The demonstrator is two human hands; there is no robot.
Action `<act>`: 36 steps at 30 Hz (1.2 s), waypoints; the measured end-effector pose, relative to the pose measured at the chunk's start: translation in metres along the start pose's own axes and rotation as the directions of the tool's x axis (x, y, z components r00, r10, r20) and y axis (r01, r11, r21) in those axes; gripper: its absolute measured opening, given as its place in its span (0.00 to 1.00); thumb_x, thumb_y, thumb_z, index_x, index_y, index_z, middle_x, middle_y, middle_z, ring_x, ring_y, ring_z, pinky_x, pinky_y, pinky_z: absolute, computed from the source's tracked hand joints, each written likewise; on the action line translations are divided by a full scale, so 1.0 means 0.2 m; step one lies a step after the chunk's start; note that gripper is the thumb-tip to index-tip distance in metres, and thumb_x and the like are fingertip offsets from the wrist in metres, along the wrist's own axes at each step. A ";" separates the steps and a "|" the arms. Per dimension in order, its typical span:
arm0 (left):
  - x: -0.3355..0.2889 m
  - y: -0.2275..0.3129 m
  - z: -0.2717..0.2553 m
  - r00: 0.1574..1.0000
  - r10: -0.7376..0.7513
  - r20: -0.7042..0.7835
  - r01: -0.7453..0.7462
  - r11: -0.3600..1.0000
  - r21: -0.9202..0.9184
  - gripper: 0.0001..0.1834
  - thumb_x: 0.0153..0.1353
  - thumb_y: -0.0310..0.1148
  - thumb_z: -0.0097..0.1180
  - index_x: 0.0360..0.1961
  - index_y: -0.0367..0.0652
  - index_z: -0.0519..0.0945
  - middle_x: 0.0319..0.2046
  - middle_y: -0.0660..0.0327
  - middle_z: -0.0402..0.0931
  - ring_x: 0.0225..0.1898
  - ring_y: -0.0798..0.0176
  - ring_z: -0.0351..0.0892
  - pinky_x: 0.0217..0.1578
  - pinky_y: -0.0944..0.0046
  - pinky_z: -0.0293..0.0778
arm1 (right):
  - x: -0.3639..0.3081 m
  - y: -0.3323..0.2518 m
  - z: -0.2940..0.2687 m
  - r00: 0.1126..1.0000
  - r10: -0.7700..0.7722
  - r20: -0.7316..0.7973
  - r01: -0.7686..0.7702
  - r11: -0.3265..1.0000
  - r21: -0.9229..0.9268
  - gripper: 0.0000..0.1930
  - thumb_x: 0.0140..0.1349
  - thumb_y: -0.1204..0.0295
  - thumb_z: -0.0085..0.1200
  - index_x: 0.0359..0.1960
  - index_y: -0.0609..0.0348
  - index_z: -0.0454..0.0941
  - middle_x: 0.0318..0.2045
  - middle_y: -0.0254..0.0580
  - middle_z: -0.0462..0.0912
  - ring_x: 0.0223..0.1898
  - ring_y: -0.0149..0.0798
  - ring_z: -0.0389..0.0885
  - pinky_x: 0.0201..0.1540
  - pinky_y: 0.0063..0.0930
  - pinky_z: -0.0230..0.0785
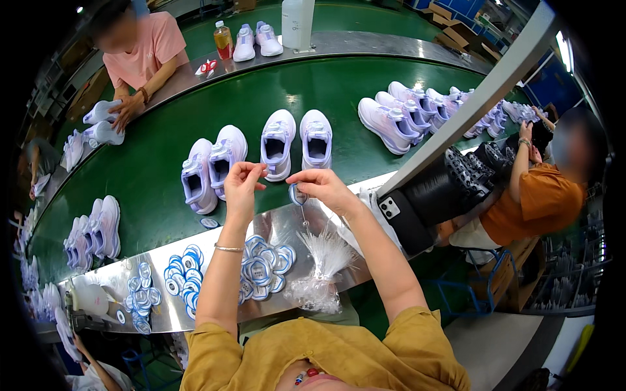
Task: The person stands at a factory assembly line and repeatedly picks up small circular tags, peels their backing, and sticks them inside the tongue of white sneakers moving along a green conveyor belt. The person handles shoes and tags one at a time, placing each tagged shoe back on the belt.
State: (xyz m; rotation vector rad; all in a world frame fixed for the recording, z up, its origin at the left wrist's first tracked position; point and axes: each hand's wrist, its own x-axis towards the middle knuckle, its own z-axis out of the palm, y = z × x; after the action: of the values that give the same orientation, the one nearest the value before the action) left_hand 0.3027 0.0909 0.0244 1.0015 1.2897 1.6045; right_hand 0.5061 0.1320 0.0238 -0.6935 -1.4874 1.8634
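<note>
A green belt (pixel 163 169) curves across the view, with a metal ledge (pixel 277 228) along its near edge. Directions are taken from the person's hands. A co-worker in an orange top (pixel 554 189) sits at three o'clock, and another in a pink shirt (pixel 155 42) handles shoes between ten and eleven. A long row of pale lilac shoes (pixel 381 124) runs off at two o'clock, while a smaller shoe cluster (pixel 98 228) stands between eight and nine. One shoe pair (pixel 316 133) is at twelve, just beyond the fingers, and a second pair (pixel 197 176) is near nine. Loose piles of blue-rimmed discs (pixel 259 268) lie at six and toward eight; a bundle of clear plastic strands (pixel 323 254) lies at five.

The right hand (pixel 328 189) pinches a single round tag (pixel 297 195) between thumb and fingers, over the ledge's far edge, a thin string hanging below it. The left hand (pixel 241 186) is bent inward at the tag's ten o'clock, apart from it; whether its fingertips close on anything cannot be told.
</note>
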 end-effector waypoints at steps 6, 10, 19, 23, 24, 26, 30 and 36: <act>-0.04 0.00 0.08 0.992 0.008 0.130 -0.022 0.994 0.109 0.03 0.61 0.27 0.55 0.32 0.41 0.75 0.29 0.66 0.76 0.29 0.76 0.72 0.28 0.76 0.65 | 0.15 0.08 0.05 0.975 -0.127 -0.184 0.127 0.992 -0.011 0.07 0.60 0.78 0.54 0.38 0.65 0.80 0.32 0.33 0.81 0.32 0.23 0.75 0.34 0.16 0.67; -0.01 -0.02 0.11 0.996 0.029 0.079 -0.045 0.977 0.207 0.03 0.60 0.25 0.56 0.31 0.38 0.74 0.25 0.69 0.72 0.25 0.77 0.67 0.26 0.75 0.64 | 0.21 0.12 0.07 0.944 -0.188 -0.271 0.137 0.971 -0.194 0.03 0.59 0.77 0.55 0.31 0.65 0.78 0.30 0.34 0.81 0.32 0.24 0.76 0.33 0.18 0.67; 0.07 0.02 0.04 0.991 -0.015 0.131 -0.002 0.992 0.125 0.08 0.61 0.26 0.54 0.42 0.39 0.80 0.31 0.68 0.78 0.31 0.77 0.71 0.29 0.78 0.63 | 0.25 0.09 0.10 0.875 -0.375 -0.305 0.280 0.908 -0.312 0.04 0.55 0.74 0.58 0.29 0.61 0.78 0.26 0.34 0.77 0.25 0.27 0.72 0.27 0.20 0.62; 0.09 0.02 0.00 0.980 -0.065 0.188 0.046 0.994 0.103 0.14 0.59 0.21 0.54 0.46 0.37 0.81 0.37 0.63 0.79 0.37 0.73 0.74 0.39 0.75 0.69 | 0.29 0.06 0.07 0.966 -0.152 -0.211 0.159 0.987 0.016 0.05 0.58 0.74 0.57 0.33 0.62 0.77 0.25 0.32 0.78 0.23 0.21 0.69 0.24 0.14 0.58; 0.09 0.02 0.00 0.980 -0.055 0.192 0.037 0.995 0.094 0.14 0.59 0.21 0.54 0.47 0.37 0.81 0.36 0.64 0.79 0.37 0.73 0.73 0.40 0.74 0.69 | 0.30 0.05 0.08 0.967 -0.155 -0.204 0.159 0.987 0.004 0.05 0.57 0.74 0.57 0.32 0.63 0.77 0.25 0.32 0.79 0.25 0.22 0.71 0.28 0.16 0.62; 0.09 0.02 0.00 0.978 -0.044 0.204 0.026 0.996 0.089 0.15 0.58 0.20 0.54 0.48 0.37 0.80 0.35 0.65 0.78 0.36 0.74 0.73 0.40 0.74 0.69 | 0.31 0.04 0.09 0.970 -0.171 -0.174 0.167 0.985 -0.038 0.05 0.57 0.74 0.58 0.32 0.63 0.78 0.25 0.31 0.78 0.26 0.22 0.71 0.28 0.16 0.63; 0.10 0.02 -0.03 0.965 -0.049 0.257 0.026 0.995 0.091 0.18 0.57 0.19 0.55 0.51 0.38 0.78 0.32 0.67 0.75 0.35 0.75 0.72 0.41 0.74 0.70 | 0.34 0.05 0.08 0.983 -0.167 -0.081 0.158 0.982 -0.106 0.05 0.56 0.73 0.60 0.31 0.61 0.79 0.24 0.28 0.77 0.24 0.19 0.69 0.22 0.13 0.57; 0.10 0.03 -0.05 0.956 -0.084 0.281 0.061 0.994 0.089 0.22 0.57 0.20 0.56 0.54 0.34 0.73 0.31 0.65 0.76 0.34 0.74 0.74 0.39 0.74 0.70 | 0.31 0.01 0.08 0.996 -0.052 -0.070 0.048 0.997 -0.055 0.05 0.51 0.76 0.62 0.26 0.61 0.78 0.23 0.31 0.77 0.25 0.24 0.72 0.28 0.17 0.64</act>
State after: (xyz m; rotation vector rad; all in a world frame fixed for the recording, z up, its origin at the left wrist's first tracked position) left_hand 0.2865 0.1068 0.0297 1.1730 1.1835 1.3065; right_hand 0.4536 0.1686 0.0245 -0.7335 -1.4999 1.7493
